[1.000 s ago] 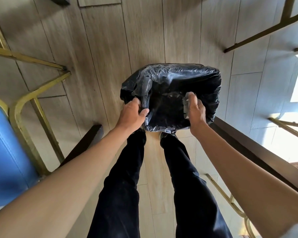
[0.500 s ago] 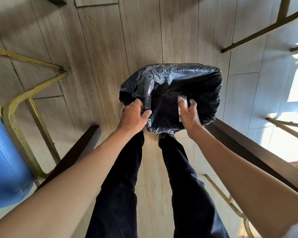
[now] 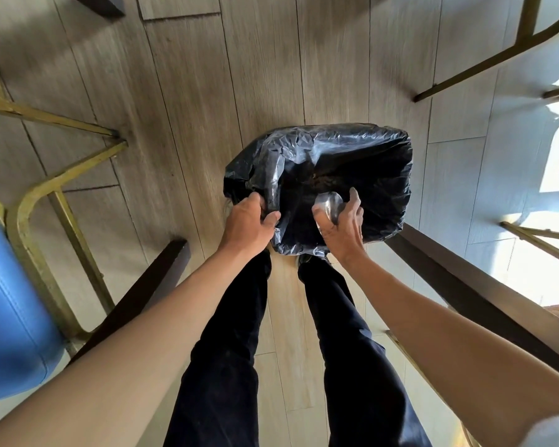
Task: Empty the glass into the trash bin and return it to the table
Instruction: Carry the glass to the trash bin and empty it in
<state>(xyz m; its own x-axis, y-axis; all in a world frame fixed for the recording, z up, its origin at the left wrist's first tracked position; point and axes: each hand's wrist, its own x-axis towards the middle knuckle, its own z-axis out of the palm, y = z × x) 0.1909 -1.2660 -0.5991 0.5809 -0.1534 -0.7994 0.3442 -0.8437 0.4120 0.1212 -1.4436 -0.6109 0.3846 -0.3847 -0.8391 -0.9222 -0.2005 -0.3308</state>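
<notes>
At frame centre the left hand (image 3: 250,222) pinched the bin (image 3: 388,175) liner's near rim while the right hand (image 3: 342,225) gripped the glass (image 3: 328,203), seemingly tipped mouth-down over the opening; best kept low and well inside.

You have a single view, from the camera on your head, facing steeply down past both forearms and your legs to the floor. The trash bin (image 3: 336,162) sits just above frame centre, toward 12 o'clock, at arm's reach. No second view overlaps it.
</notes>
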